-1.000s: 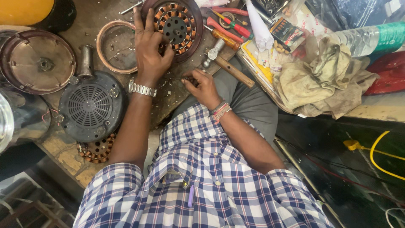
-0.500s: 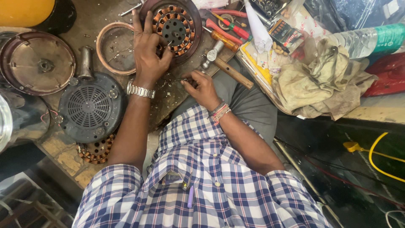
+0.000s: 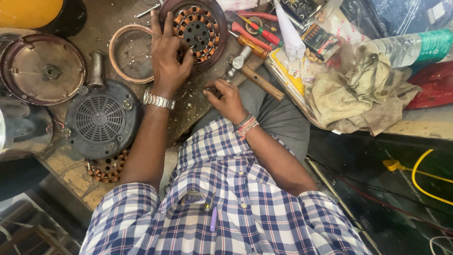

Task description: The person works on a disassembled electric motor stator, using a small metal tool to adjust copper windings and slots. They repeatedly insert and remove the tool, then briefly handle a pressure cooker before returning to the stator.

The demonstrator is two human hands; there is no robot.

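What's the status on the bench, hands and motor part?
Left hand flat on the copper-wound stator, no grip closed. Right hand pinching something small, too tiny to tell. Hammer lies just beside the right hand.

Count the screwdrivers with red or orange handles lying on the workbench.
3: a red-handled screwdriver along the top edge, a second red-handled one below it, an orange-handled one beside the hammer. Clutter may hide others.
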